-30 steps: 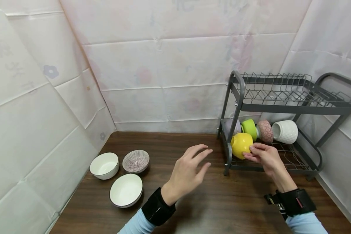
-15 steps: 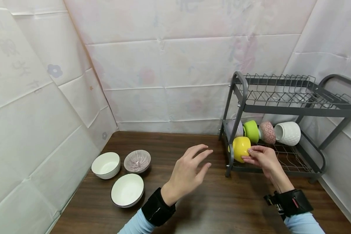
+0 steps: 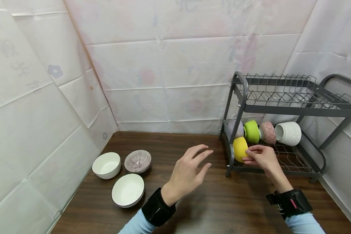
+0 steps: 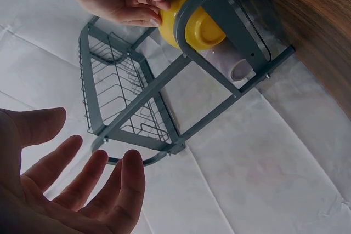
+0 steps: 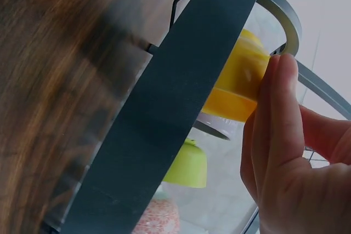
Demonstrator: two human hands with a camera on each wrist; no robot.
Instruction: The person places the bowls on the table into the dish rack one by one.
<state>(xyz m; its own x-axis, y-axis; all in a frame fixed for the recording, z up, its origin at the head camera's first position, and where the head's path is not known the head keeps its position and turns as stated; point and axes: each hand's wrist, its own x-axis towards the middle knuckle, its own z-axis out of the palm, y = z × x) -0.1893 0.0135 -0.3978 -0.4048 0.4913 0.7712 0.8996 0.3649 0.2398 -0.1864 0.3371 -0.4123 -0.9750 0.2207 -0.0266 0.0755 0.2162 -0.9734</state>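
My right hand (image 3: 263, 158) pinches the rim of a yellow bowl (image 3: 240, 149) between thumb and fingers. The bowl lies on its side at the front left of the lower tier of a dark grey dish rack (image 3: 298, 110). In the left wrist view the bowl's base (image 4: 207, 30) faces the rack's side frame. Behind it on the same tier are a lilac cup (image 3: 239, 129), a lime-green bowl (image 3: 252, 131), a pink patterned bowl (image 3: 267, 132) and a white textured cup (image 3: 289, 133). My left hand (image 3: 187, 169) hovers over the table, fingers spread and loosely bent, holding nothing.
At the left of the brown wooden table (image 3: 210, 208) stand a white ribbed bowl (image 3: 106, 165), a striped bowl (image 3: 137, 161) and a dark-rimmed white bowl (image 3: 127, 190). The rack's upper wire tier (image 3: 280, 94) overhangs the lower one. Pale sheets (image 3: 163, 71) enclose the table.
The yellow bowl has come slightly down and forward on the lower tier and turned in my right hand. The view shifted slightly. My left hand has stayed still.
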